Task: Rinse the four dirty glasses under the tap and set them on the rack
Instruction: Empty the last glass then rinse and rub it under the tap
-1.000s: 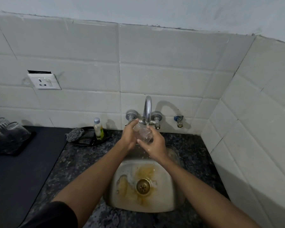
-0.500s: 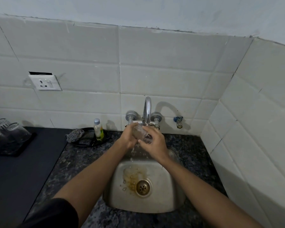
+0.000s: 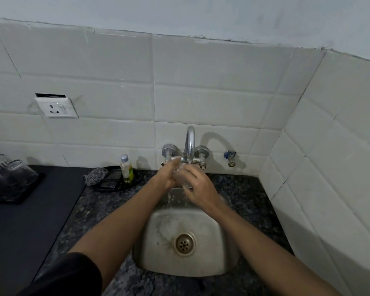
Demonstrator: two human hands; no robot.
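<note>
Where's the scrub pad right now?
In the head view, the scrub pad lies left of the sink, on the left edge of the black dish against the tiled wall, just left of the small soap bottle.

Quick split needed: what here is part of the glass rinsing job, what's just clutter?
In the job:
- glass, held by left hand and right hand
- tap, water running
- sink
- rack with glasses on it

Lying about:
- small bottle
- scrubber
- black dish
- wall socket
- blue valve
</note>
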